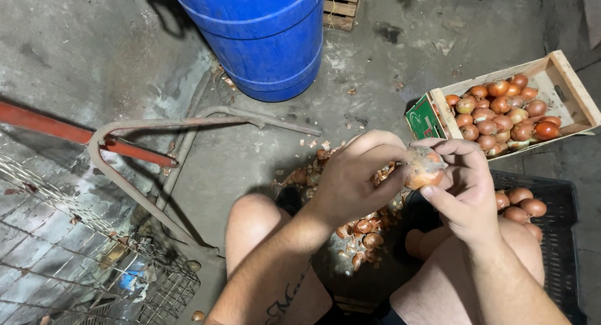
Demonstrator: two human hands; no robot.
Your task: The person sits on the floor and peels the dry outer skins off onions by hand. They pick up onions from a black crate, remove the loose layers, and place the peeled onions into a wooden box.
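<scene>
Your right hand (466, 190) grips a half-skinned onion (424, 167) while your left hand (350, 178) pinches its skin, with peelings (363, 228) piled below and a wooden crate (566, 81) still full.

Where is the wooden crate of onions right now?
In the head view, the wooden crate sits on the concrete floor at upper right, beyond the right hand, just above the black plastic crate.
</scene>
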